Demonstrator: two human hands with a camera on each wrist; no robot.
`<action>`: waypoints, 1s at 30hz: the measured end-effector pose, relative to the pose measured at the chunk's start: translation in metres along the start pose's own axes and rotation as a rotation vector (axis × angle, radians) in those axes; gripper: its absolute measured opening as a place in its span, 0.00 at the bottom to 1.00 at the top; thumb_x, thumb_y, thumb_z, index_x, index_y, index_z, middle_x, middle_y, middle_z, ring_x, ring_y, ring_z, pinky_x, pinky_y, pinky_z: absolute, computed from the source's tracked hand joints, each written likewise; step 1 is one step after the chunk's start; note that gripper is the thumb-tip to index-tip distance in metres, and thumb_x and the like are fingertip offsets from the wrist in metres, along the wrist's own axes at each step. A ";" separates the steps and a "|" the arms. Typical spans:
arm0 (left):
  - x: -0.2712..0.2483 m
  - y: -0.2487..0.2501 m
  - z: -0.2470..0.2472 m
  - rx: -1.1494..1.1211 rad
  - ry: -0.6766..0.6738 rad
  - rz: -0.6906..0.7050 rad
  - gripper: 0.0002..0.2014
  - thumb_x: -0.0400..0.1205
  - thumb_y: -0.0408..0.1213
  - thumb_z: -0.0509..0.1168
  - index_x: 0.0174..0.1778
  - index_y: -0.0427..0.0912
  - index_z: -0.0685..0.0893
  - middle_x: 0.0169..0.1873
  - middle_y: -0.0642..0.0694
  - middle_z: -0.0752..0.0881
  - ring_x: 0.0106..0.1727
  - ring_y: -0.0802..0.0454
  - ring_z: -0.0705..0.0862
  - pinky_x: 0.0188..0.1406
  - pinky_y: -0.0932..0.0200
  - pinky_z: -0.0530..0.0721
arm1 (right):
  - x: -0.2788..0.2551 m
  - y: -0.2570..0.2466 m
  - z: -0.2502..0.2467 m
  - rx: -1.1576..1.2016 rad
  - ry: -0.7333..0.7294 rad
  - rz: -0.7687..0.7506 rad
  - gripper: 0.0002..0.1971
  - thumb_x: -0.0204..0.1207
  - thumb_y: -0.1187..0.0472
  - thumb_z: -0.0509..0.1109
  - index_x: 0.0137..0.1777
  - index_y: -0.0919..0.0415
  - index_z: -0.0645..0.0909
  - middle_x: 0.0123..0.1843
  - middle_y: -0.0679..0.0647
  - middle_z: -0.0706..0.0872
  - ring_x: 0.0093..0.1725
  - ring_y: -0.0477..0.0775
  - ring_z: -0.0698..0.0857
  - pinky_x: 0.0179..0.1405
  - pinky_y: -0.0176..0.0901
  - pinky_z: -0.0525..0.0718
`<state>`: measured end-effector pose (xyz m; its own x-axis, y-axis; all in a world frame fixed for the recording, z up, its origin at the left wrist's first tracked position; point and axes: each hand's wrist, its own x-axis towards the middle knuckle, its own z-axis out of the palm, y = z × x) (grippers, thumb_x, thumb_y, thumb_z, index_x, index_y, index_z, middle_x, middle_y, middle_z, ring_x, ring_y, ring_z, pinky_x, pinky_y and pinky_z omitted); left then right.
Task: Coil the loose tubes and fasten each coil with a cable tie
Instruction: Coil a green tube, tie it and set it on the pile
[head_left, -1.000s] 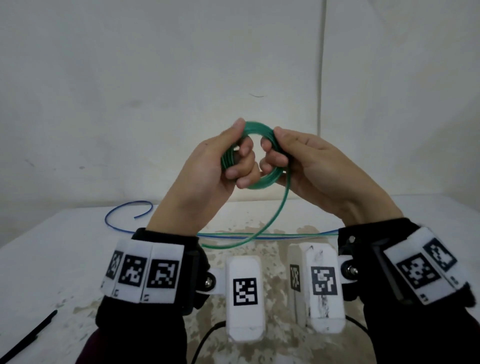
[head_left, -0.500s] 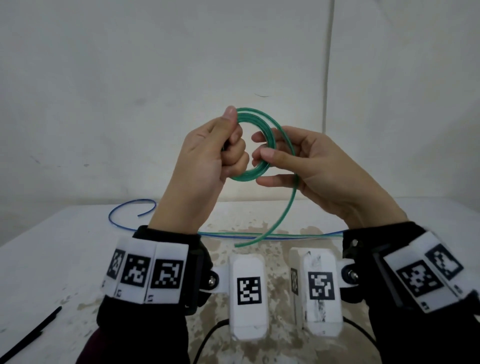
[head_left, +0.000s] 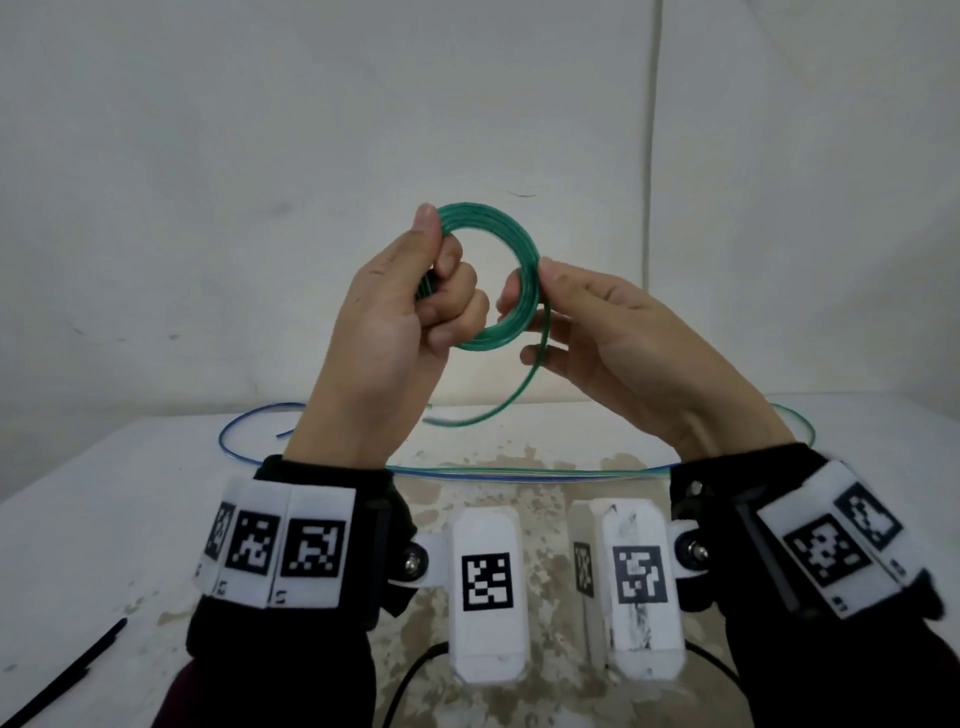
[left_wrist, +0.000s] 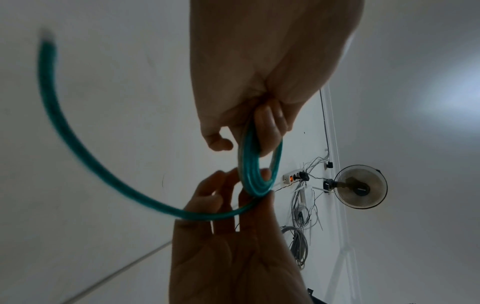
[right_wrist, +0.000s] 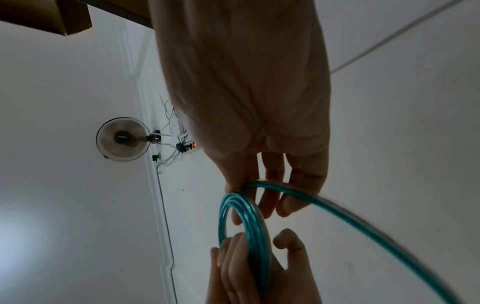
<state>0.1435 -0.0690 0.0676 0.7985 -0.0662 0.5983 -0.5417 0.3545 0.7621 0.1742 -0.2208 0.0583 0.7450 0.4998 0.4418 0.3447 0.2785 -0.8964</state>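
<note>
The green tube coil (head_left: 488, 280) was held up between both hands: its left side was clenched in the left hand (head_left: 410, 322), its right side pinched by the right hand (head_left: 597, 332) (remaining fingers loosely spread). The loose tail (head_left: 498, 400) hung below the fingers. Beyond, a blue tube (head_left: 244, 421) lay on the table (head_left: 104, 493).

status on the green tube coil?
Left hand grips green coil; right hand pinches its side. Loose tail hanging. No cable tie on. Nothing blocking.
</note>
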 end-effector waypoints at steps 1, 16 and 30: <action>0.000 -0.001 0.002 -0.010 -0.021 -0.012 0.19 0.89 0.44 0.46 0.32 0.42 0.65 0.19 0.54 0.61 0.20 0.58 0.60 0.24 0.69 0.66 | 0.000 -0.001 -0.002 0.033 0.004 0.000 0.18 0.87 0.56 0.53 0.41 0.57 0.81 0.39 0.47 0.84 0.40 0.42 0.81 0.41 0.35 0.80; -0.009 0.003 -0.006 0.333 -0.260 -0.298 0.16 0.82 0.44 0.55 0.30 0.40 0.71 0.18 0.51 0.59 0.21 0.52 0.62 0.22 0.67 0.67 | -0.003 -0.003 0.003 -0.225 -0.017 0.022 0.19 0.87 0.55 0.52 0.38 0.65 0.74 0.22 0.44 0.68 0.30 0.49 0.69 0.36 0.33 0.73; 0.001 -0.004 0.002 -0.036 -0.016 -0.043 0.19 0.89 0.45 0.47 0.32 0.42 0.66 0.18 0.54 0.60 0.19 0.57 0.60 0.31 0.62 0.66 | -0.004 -0.004 -0.005 0.102 -0.071 0.007 0.16 0.84 0.58 0.53 0.48 0.62 0.81 0.39 0.53 0.87 0.46 0.50 0.86 0.64 0.52 0.82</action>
<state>0.1463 -0.0725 0.0659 0.8165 -0.0970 0.5692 -0.4969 0.3839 0.7783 0.1726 -0.2282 0.0602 0.7037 0.5578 0.4401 0.2771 0.3549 -0.8929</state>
